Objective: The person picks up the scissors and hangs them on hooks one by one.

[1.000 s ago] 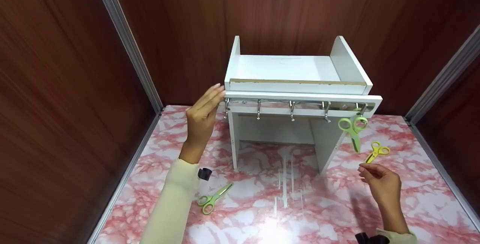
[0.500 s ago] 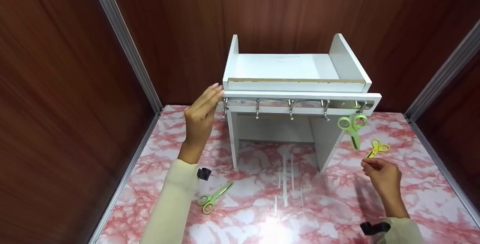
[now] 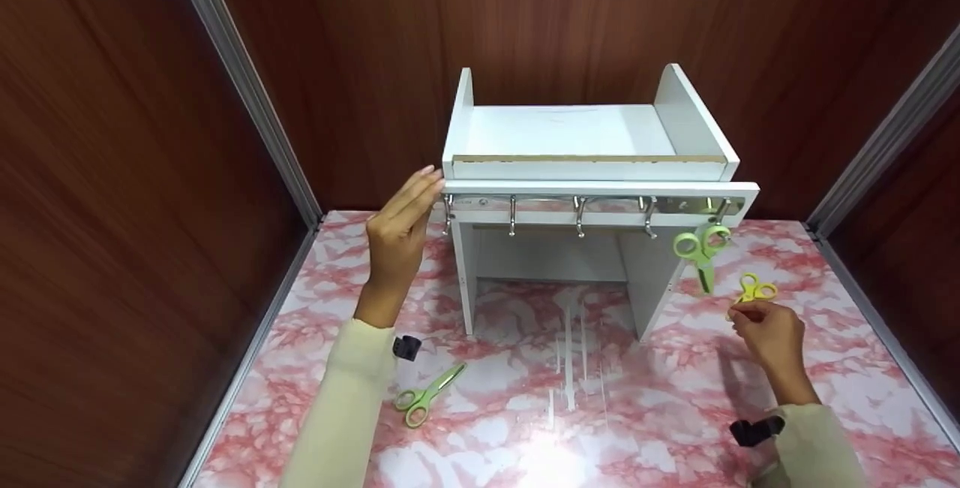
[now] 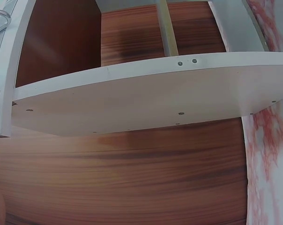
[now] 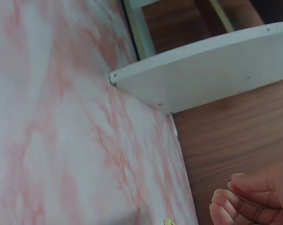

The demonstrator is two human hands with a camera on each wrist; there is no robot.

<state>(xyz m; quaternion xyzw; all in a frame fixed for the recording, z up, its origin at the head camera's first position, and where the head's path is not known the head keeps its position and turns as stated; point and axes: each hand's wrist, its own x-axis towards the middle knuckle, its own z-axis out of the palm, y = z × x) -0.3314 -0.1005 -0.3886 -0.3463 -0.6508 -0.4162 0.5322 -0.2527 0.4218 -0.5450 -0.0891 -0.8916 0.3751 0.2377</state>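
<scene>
Right hand point(image 3: 770, 334): thumb and fingertips pinch the yellow scissors point(image 3: 748, 295) by the blade end, loops pointing away from us.
Yellow scissors, place: right of the white shelf unit point(image 3: 589, 171), seemingly held above the worktop point(image 3: 637, 417), lower than the hanging green scissors point(image 3: 703, 261).
Yellow scissors, handling: we guess light, stiff, slightly slick, not fragile; pinched this far from the loops, they may swivel.
Blade end: we'd take hold here but closer to the pivot, for steadiness.
Left hand point(image 3: 401, 229): fingers straight against the unit's left edge, grasping nothing.
</scene>
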